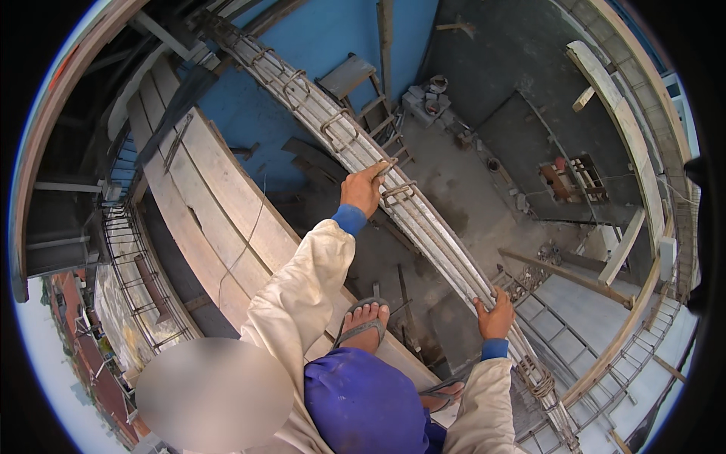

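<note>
Although it lies well off to the left of my left hand, the rebar cage (142, 281) comes first: thin bars, tied loops.

Next, planks (238, 204): long, pale, set side by side, between that cage and my left hand.

Left hand (361, 191): closed, thumb and fingers curled on the bundle's edge by a wire loop; whether they hook the loop, I cannot tell.

Left foot (361, 327), sandalled: on the planks, below my left hand.

Bar bundle (442, 240): grey, long, slanted; it passes under both my hands, running beyond each, with the floor far beneath. Handling note: hands apart share the load; grip around bars rather than loose loops, and steady footing matters more than speed.

Right hand (497, 316): curled over the lower stretch of the bundle, thumb and forefinger slightly parted; firmness of grip cannot be told.

Coil of tie wire (541, 387): around the bundle, just below my right hand; best watched for snagging.

Timber (567, 278): one length, right of my right hand.
</note>
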The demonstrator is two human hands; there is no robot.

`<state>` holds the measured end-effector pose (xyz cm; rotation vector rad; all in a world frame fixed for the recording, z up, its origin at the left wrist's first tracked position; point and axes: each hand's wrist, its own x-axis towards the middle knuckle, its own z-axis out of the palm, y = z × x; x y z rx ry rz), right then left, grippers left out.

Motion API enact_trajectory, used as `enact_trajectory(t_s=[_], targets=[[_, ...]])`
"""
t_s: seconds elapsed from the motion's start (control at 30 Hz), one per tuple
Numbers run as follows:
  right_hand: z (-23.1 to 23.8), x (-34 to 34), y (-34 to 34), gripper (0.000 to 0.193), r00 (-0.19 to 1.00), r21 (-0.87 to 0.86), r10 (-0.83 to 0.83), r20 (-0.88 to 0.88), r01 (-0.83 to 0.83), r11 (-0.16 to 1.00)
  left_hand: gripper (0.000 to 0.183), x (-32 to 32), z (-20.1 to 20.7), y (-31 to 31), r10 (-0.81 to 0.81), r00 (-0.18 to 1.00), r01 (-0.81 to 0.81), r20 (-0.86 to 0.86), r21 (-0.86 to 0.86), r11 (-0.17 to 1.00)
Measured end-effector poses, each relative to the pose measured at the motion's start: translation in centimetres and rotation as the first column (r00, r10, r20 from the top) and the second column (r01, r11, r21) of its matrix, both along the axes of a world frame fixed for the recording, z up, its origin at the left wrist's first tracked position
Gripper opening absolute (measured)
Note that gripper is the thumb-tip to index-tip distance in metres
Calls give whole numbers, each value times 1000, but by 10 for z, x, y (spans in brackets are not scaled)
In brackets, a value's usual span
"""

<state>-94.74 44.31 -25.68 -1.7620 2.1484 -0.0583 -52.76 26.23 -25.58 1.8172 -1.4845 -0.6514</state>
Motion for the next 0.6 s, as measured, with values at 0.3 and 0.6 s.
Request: enact_trajectory(t_s=[0.3,0.6], targets=[[2,-4,-3,67,997,54,-13,71,9,998,34,3,5,-3,-2,1000,0,21,59,998],[3,-5,-5,68,999,85,-16,49,12,996,48,17,-23,13,149,978,-178,-148,-207,962]])
